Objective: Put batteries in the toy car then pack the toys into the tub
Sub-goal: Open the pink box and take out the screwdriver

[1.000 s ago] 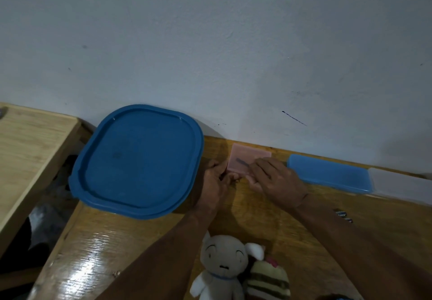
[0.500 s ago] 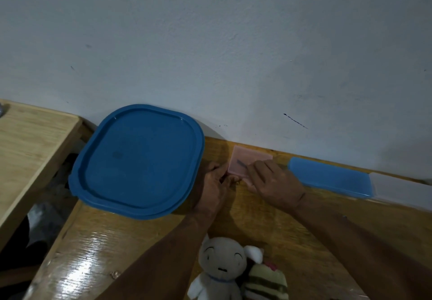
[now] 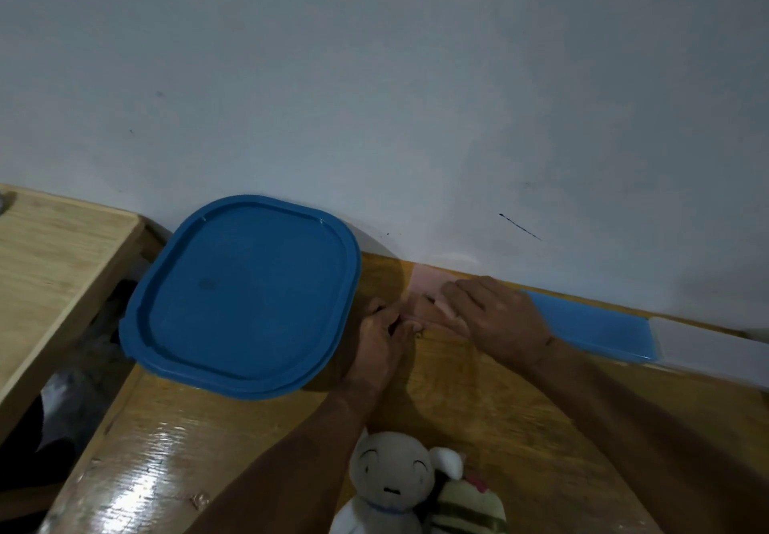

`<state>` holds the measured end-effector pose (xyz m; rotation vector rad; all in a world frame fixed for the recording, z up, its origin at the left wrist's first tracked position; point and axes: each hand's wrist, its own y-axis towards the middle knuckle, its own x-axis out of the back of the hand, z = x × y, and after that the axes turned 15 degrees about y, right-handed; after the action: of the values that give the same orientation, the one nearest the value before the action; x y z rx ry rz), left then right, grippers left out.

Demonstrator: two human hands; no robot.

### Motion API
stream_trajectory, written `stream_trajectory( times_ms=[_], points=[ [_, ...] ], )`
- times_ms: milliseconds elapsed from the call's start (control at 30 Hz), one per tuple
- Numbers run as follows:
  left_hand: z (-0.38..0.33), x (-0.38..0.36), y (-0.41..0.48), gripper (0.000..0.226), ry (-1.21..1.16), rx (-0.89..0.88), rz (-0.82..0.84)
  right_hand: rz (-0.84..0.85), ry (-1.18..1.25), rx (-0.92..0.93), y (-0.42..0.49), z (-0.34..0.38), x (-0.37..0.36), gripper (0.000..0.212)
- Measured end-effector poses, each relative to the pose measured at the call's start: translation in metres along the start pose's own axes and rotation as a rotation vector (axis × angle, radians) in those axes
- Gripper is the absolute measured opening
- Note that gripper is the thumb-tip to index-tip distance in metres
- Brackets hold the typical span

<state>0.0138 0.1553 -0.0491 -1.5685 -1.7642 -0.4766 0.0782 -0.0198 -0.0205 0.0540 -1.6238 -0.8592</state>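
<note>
A pink box-like toy (image 3: pixel 426 281) lies on the wooden table (image 3: pixel 478 404) right against the wall. My left hand (image 3: pixel 383 338) pinches its near left edge with the fingertips. From the right, my right hand (image 3: pixel 495 321) lies over the toy with the fingers pressed on top, hiding most of it. A big blue-lidded tub (image 3: pixel 245 296) stands just left of my hands. Near the bottom edge sit a white plush doll (image 3: pixel 391 487) and a striped plush toy (image 3: pixel 468 510), side by side. No batteries are visible.
A flat blue lid (image 3: pixel 595 325) and a white piece (image 3: pixel 707 350) lie along the wall to the right. A second, lighter wooden table (image 3: pixel 54 267) stands at the left, with a dark gap (image 3: pixel 83 367) between the two tables. The wall closes off the back.
My right hand has slid further left over the pink toy and now covers more of it. My left hand has stayed at the toy's near edge.
</note>
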Motion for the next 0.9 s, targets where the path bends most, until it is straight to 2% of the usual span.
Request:
stream_trajectory(
  times_ms=[67, 133, 200, 300, 400, 500, 600, 733, 900],
  points=[
    [-0.001, 0.000, 0.001, 0.041, -0.010, 0.012, 0.012, 0.024, 0.050, -0.060, -0.005, 0.004, 0.003, 0.026],
    [-0.002, 0.001, 0.000, 0.040, -0.046, 0.016, 0.018, 0.017, 0.078, -0.099, -0.005, 0.005, 0.006, 0.020],
    [-0.003, 0.003, -0.002, 0.040, -0.061, 0.000, 0.019, -0.076, 0.180, -0.296, 0.001, 0.008, 0.011, 0.020],
    [-0.003, 0.006, -0.010, 0.045, -0.056, -0.012, 0.024, -0.167, 0.383, -0.751, 0.013, 0.013, 0.011, 0.030],
    [-0.004, 0.008, -0.011, 0.038, -0.051, 0.009, 0.055, -0.278, 0.397, -0.943, 0.022, 0.014, 0.006, 0.025],
    [-0.003, 0.006, -0.011, 0.034, -0.051, 0.030, 0.056, -0.416, 0.425, -1.060, 0.033, 0.014, 0.007, 0.028],
    [-0.002, 0.005, -0.015, 0.037, -0.073, 0.048, 0.046, -0.448, 0.433, -1.212, 0.039, 0.013, 0.008, 0.026],
    [-0.001, 0.006, -0.016, 0.031, -0.103, 0.044, 0.049, -0.419, 0.464, -1.239, 0.038, 0.008, 0.010, 0.019],
    [-0.002, 0.006, -0.017, 0.031, -0.112, 0.031, 0.054, -0.314, 0.348, -1.068, 0.029, 0.015, 0.007, 0.015]
  ],
)
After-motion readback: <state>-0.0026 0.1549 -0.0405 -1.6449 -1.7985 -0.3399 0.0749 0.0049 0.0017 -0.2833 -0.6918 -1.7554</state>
